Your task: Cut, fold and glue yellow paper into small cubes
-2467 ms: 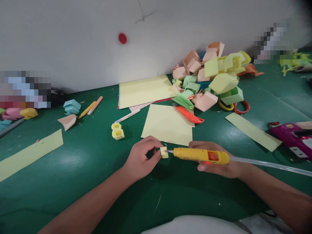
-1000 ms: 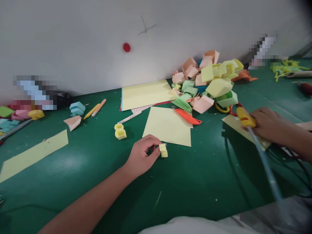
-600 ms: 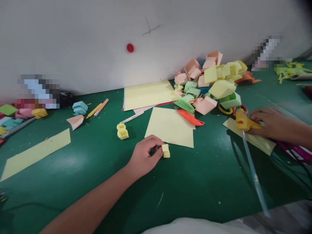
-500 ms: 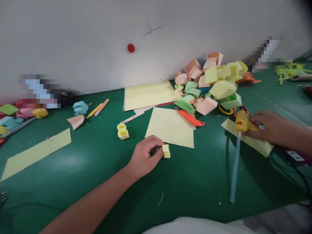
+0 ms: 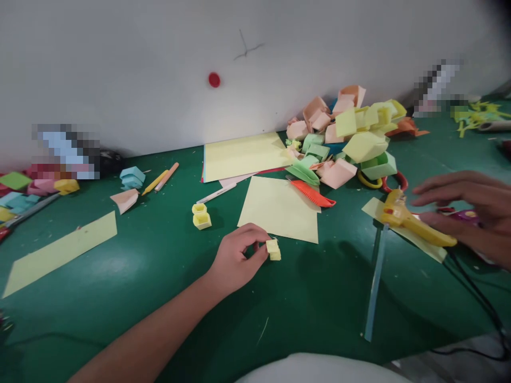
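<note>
Between thumb and fingers, my left hand (image 5: 241,256) pinches a small folded yellow paper piece (image 5: 273,249) just above the green table. My right hand (image 5: 469,210) is open, fingers apart, beside a yellow glue gun (image 5: 413,221). The gun lies on a pale yellow paper strip (image 5: 373,207), with a long clear glue stick (image 5: 376,284) sticking out of it toward the near edge. Two joined yellow paper cups (image 5: 202,219) stand left of my left hand. Behind that hand lies a pale yellow sheet (image 5: 279,213) with a red-handled cutter (image 5: 313,193) on it.
Folded paper pieces (image 5: 339,138) are heaped against the wall, with scissors handles (image 5: 393,182) beside them. A white pen (image 5: 217,192), two coloured pencils (image 5: 162,178) and another yellow strip (image 5: 59,252) lie to the left. A black cord (image 5: 477,298) runs off the right front edge.
My right hand has let go of the glue gun and drawn back to the right. The gun and its glue stick have turned slightly. My left hand has barely moved.
</note>
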`<state>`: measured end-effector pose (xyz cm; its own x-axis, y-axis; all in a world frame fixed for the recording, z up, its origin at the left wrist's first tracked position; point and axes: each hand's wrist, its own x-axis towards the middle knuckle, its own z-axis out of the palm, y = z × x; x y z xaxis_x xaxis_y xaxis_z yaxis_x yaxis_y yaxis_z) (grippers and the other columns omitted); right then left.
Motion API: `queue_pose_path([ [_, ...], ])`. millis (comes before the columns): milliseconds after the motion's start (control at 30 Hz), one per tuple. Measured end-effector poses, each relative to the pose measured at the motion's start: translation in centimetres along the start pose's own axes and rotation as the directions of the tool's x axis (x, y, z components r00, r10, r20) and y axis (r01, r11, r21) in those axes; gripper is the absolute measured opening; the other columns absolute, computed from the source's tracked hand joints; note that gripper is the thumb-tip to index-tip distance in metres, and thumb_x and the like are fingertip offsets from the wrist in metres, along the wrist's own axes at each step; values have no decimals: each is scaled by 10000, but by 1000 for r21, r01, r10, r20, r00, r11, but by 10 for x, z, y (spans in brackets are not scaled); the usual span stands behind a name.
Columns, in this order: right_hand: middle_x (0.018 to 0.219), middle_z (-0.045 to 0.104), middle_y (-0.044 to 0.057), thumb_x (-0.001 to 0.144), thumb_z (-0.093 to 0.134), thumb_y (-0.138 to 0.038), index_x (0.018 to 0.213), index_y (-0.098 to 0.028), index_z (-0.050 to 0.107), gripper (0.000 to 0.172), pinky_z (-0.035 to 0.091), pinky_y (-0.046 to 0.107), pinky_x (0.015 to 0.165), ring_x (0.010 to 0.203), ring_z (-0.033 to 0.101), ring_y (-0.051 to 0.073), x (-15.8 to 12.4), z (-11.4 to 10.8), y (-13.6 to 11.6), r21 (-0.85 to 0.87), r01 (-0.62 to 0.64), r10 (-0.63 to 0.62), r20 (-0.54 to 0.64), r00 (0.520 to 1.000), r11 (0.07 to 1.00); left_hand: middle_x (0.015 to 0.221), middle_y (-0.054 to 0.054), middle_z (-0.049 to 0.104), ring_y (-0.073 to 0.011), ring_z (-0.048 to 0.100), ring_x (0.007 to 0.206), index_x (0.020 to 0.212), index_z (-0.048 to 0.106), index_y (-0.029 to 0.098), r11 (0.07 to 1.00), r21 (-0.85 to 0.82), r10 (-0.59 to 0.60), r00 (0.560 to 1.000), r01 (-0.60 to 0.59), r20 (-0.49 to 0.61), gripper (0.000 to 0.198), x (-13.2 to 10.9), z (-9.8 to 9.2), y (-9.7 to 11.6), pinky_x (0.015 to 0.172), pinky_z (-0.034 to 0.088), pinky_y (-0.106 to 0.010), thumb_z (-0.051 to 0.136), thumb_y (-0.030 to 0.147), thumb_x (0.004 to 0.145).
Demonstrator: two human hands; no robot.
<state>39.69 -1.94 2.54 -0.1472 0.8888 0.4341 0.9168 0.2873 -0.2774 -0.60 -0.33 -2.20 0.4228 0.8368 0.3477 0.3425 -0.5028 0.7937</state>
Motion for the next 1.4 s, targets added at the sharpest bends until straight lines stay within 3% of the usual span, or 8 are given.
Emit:
queue_pose_path([
  [67,1110,691,62,911,619,-479,1036,-334,670,199,530,415,937,1021,672,256,6,10,-44,213,159,-175,62,983,964,899,-44,702,-116,639,731,857,699,186,1000,1,25,1000,-24,-14,141,0,-2,5,608,513,-205,587,102,870],
  [167,1178,662,76,909,651,-419,1103,-314,651,221,528,453,930,1133,620,289,14,39,-98,419,176,-279,198,940,891,897,-39,698,-95,616,693,867,702,183,997,9,79,996,-79,-40,138,0,-6,15,597,498,-192,596,94,864],
  [400,1016,691,74,914,664,-327,1066,-244,650,175,535,382,851,970,643,225,24,85,-160,721,160,-338,108,935,674,862,-33,707,-91,623,670,852,717,189,996,43,83,990,-78,-116,115,-3,-6,32,556,466,-182,639,105,853],
  [600,924,660,33,910,658,-250,991,-216,666,88,515,296,769,857,618,154,17,99,-169,867,-57,-207,181,961,495,828,-15,702,-106,652,688,800,698,197,998,45,48,986,-41,-160,110,-4,-1,31,564,481,-185,673,97,839],
  [733,883,668,24,899,700,-326,976,-212,682,138,514,275,700,791,615,138,9,109,-172,915,-280,-126,327,937,291,806,-4,689,-95,641,665,782,691,194,999,34,37,980,-31,-195,109,-6,1,29,552,476,-175,702,93,822],
  [867,872,667,16,861,754,-326,940,-213,684,154,506,266,680,769,609,128,5,115,-173,930,-348,-92,359,929,122,798,-1,678,-86,627,635,766,687,190,999,36,48,974,-41,-222,100,-7,2,30,536,474,-172,719,117,826],
  [1233,921,616,24,904,703,-296,924,-229,712,70,452,304,749,842,573,147,8,117,-171,951,-256,-128,279,952,170,752,8,645,-66,556,590,705,638,179,998,59,43,970,-30,-240,144,-6,0,28,509,417,-163,720,118,806],
  [1400,911,611,28,924,666,-317,890,-213,687,112,434,312,737,819,552,151,7,116,-170,936,-280,-105,307,946,215,759,-1,666,-85,585,605,720,665,187,999,49,18,987,-10,-157,128,-4,1,23,529,447,-185,737,188,827],
])
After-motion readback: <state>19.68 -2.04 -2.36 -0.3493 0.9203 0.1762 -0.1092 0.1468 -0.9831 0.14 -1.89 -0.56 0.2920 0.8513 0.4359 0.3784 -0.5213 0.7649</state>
